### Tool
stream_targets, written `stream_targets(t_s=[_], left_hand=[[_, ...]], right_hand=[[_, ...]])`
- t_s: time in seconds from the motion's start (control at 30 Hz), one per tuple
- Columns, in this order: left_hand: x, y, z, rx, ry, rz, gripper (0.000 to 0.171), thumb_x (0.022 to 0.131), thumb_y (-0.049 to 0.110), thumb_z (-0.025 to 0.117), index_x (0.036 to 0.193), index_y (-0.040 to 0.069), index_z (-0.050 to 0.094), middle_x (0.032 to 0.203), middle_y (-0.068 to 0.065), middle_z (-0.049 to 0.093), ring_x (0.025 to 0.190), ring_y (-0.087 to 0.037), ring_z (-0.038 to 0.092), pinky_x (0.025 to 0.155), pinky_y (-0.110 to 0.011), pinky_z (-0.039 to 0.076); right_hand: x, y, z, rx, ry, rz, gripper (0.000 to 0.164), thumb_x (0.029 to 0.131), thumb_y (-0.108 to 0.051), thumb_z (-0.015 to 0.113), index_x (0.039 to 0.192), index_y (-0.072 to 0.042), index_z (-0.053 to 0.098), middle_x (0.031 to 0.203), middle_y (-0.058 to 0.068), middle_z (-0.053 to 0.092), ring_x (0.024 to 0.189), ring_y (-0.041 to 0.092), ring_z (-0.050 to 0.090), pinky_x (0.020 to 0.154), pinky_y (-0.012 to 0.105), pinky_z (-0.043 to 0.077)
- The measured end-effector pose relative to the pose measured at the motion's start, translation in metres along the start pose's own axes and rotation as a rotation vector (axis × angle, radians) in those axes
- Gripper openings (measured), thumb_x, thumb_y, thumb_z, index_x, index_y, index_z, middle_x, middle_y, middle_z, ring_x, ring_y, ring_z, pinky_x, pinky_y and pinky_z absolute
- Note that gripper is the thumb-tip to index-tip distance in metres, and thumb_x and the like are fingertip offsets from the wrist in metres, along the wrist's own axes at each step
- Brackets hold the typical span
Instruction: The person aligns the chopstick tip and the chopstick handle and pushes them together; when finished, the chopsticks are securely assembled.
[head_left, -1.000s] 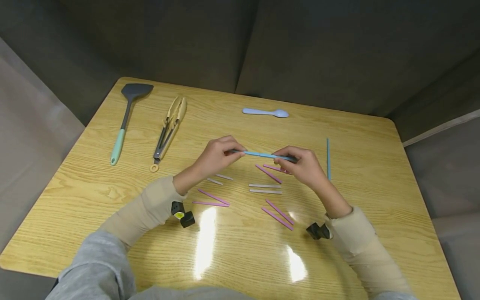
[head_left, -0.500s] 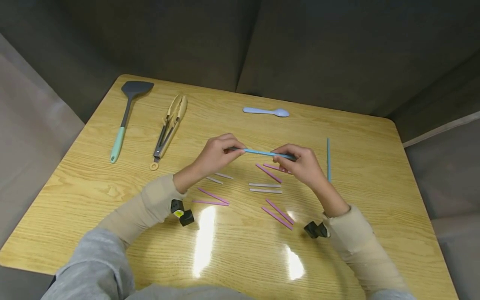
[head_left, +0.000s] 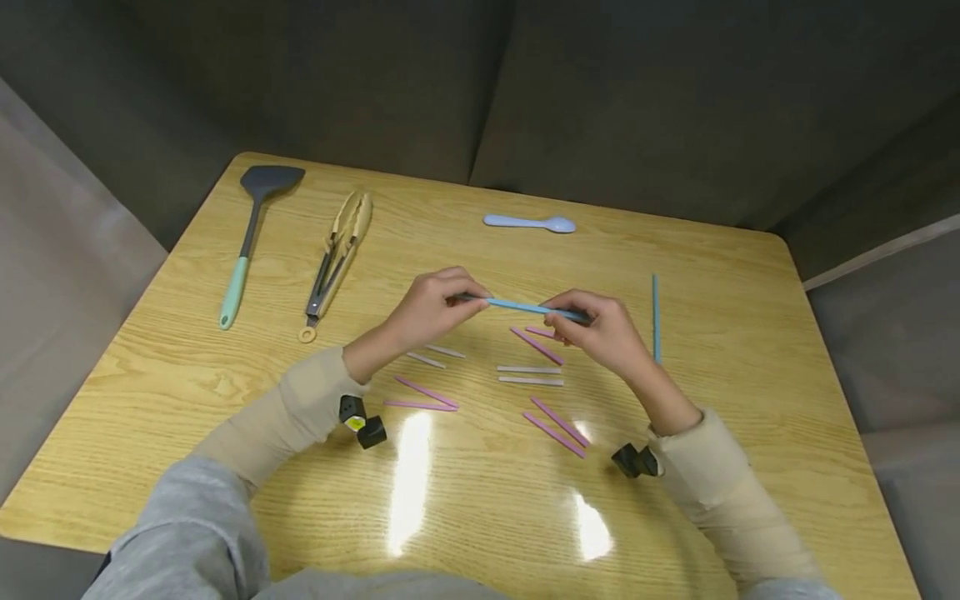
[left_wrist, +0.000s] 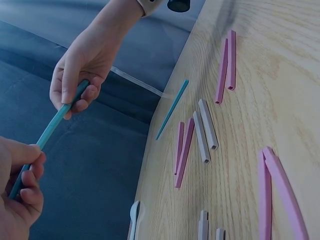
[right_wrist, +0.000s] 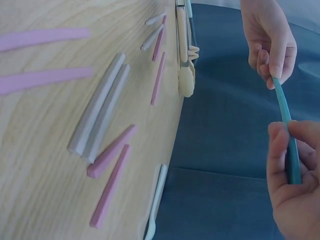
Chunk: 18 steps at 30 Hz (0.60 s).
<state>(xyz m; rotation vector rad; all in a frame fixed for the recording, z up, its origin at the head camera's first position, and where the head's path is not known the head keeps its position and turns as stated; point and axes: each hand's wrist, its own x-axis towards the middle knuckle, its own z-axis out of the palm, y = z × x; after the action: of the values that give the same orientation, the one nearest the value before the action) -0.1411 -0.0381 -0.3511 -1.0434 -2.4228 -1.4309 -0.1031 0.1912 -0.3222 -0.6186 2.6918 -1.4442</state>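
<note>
In the head view my left hand (head_left: pixel 438 307) and right hand (head_left: pixel 596 325) pinch a slim blue stick (head_left: pixel 517 306), one toward each end. It is held above the table, nearly level. Its outer ends are mostly hidden by the fingers. In the left wrist view the blue stick (left_wrist: pixel 51 129) runs in one line between both hands. The right wrist view shows the stick (right_wrist: pixel 283 105) too, with my right fingers curled round its near end. Below the hands lie short pink sticks (head_left: pixel 555 436) and white sticks (head_left: pixel 531 382); some have hollow ends in the left wrist view.
Another blue stick (head_left: pixel 656 317) lies at the right of the wooden table (head_left: pixel 750 375). A pale blue spoon (head_left: pixel 528 222) lies at the back, tongs (head_left: pixel 337 258) and a spatula (head_left: pixel 251 242) at the left. More pink sticks (head_left: pixel 422 407) lie left of centre. Dark curtains (head_left: pixel 637 108) stand behind.
The hands have come slightly closer together, the right one shifting a little left. The seam between two blue pieces, plain a second ago, is now fainter.
</note>
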Motion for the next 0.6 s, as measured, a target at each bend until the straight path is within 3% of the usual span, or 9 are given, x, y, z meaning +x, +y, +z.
stream_targets(t_s=[0.13, 0.37, 0.47, 0.6], left_hand=[[0.002, -0.001, -0.001, 0.001, -0.006, -0.007, 0.010, 0.078, 0.012, 0.061, 0.082, 0.004, 0.066, 0.077, -0.001, 0.058, 0.061, -0.006, 0.047, 0.054, -0.019, 0.041], [0.004, -0.004, -0.001, 0.011, -0.005, -0.005, 0.010, 0.078, 0.013, 0.061, 0.082, 0.005, 0.066, 0.076, 0.000, 0.058, 0.061, -0.006, 0.047, 0.054, -0.019, 0.041], [0.005, -0.004, -0.001, 0.016, -0.008, -0.012, 0.010, 0.078, 0.012, 0.061, 0.082, 0.005, 0.066, 0.076, 0.000, 0.058, 0.061, -0.006, 0.047, 0.055, -0.019, 0.042], [0.006, -0.004, -0.002, 0.001, -0.021, -0.031, 0.011, 0.078, 0.012, 0.060, 0.083, 0.005, 0.066, 0.078, -0.001, 0.058, 0.064, -0.007, 0.050, 0.058, -0.018, 0.043]], right_hand=[[0.003, 0.014, 0.000, -0.118, 0.012, -0.057, 0.016, 0.082, -0.015, 0.056, 0.092, -0.005, 0.063, 0.079, 0.005, 0.060, 0.064, 0.009, 0.055, 0.055, 0.024, 0.047], [0.005, 0.010, -0.002, -0.420, 0.046, -0.234, 0.011, 0.077, -0.009, 0.061, 0.087, -0.006, 0.065, 0.086, 0.003, 0.055, 0.077, 0.015, 0.051, 0.061, 0.027, 0.045], [0.005, 0.005, -0.003, -0.512, 0.048, -0.251, 0.011, 0.076, -0.008, 0.062, 0.087, -0.006, 0.065, 0.086, 0.004, 0.055, 0.079, 0.017, 0.050, 0.060, 0.028, 0.044], [0.005, 0.001, -0.003, -0.553, 0.050, -0.264, 0.011, 0.076, -0.008, 0.062, 0.086, -0.005, 0.065, 0.084, 0.005, 0.056, 0.076, 0.017, 0.049, 0.057, 0.028, 0.042]])
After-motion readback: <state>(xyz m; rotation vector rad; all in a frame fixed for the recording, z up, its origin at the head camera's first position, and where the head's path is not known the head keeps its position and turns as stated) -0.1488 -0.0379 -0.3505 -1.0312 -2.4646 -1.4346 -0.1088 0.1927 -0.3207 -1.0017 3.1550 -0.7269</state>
